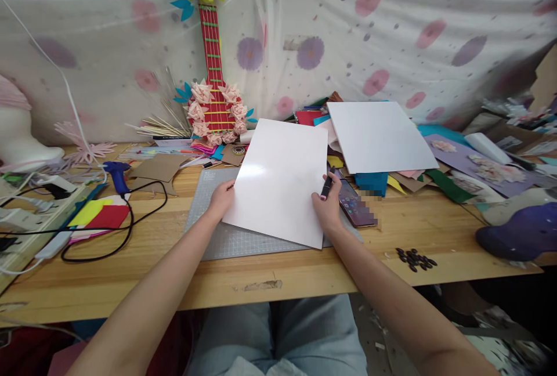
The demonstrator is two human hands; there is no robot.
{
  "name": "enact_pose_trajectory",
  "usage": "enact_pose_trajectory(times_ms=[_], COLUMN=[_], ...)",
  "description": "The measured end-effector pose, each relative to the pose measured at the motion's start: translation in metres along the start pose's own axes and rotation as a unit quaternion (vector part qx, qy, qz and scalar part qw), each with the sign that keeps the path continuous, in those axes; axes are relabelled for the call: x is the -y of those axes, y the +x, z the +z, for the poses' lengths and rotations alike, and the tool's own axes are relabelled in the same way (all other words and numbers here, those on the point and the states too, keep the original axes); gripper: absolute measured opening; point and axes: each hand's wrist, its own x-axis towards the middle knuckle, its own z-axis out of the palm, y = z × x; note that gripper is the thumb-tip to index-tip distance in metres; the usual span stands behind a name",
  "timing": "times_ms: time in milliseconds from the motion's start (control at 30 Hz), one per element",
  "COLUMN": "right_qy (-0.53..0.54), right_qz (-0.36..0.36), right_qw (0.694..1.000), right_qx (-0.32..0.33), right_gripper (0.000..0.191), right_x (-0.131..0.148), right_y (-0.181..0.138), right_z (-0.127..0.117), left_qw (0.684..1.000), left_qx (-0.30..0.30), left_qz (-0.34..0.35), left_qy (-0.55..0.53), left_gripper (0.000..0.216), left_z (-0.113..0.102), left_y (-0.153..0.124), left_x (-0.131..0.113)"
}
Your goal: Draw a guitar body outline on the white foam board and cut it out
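A blank white board [278,184] is tilted up at its far end above the grey cutting mat [261,245]. My left hand [221,199] is closed on the board's left edge; a small dark bit shows at its fingertips, too small to name. At the right edge, my right hand [328,205] holds a black marker [326,185] between thumb and fingers while its palm side rests against the board. Just right of that hand, a phone [357,205] lies on the table, its screen partly blurred.
A second white board [383,138] lies on heaped coloured paper at the back right. A red paper guitar [213,74] leans against the curtain. Left are a blue glue gun [117,176] and its black cable. Several dark seeds [415,260] lie near the wooden table's [143,277] front edge.
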Motion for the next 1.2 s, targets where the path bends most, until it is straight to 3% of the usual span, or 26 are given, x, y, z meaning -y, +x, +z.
enact_pose_trajectory(times_ms=[167, 267, 333, 433, 567, 667, 800, 1200], right_qy=[-0.095, -0.073, -0.019, 0.079, 0.125, 0.130, 0.141, 0.089], right_qz=[-0.098, -0.134, -0.090, 0.037, 0.096, 0.102, 0.108, 0.107], right_qw=[0.990, 0.988, 0.995, 0.991, 0.986, 0.985, 0.983, 0.989], right_qx=[-0.023, -0.005, 0.041, 0.102, 0.050, 0.047, 0.056, 0.054], right_gripper=[0.052, 0.040, 0.034, 0.038, 0.036, 0.030, 0.026, 0.027], right_x=[0.008, 0.023, 0.034, 0.046, 0.051, 0.052, 0.050, 0.045], right_y=[0.004, 0.009, 0.015, 0.028, 0.036, 0.029, 0.015, 0.009], right_z=[0.000, 0.004, 0.015, 0.043, 0.084, 0.100, 0.097, 0.088], left_qw=[0.995, 0.993, 0.993, 0.987, 0.962, 0.949, 0.946, 0.920], left_qx=[-0.049, -0.086, -0.105, -0.150, -0.245, -0.275, -0.279, -0.318], left_qz=[0.037, 0.028, 0.026, 0.057, 0.108, 0.133, 0.126, 0.017], left_qy=[0.076, 0.071, 0.051, 0.000, -0.056, -0.073, -0.107, -0.226], left_gripper=[0.031, 0.033, 0.031, 0.028, 0.029, 0.029, 0.027, 0.024], left_z=[0.004, 0.005, 0.006, 0.004, -0.001, -0.003, -0.003, -0.004], left_y=[0.009, 0.014, 0.016, 0.016, 0.006, -0.002, -0.002, 0.008], left_x=[0.021, 0.033, 0.039, 0.045, 0.047, 0.045, 0.044, 0.052])
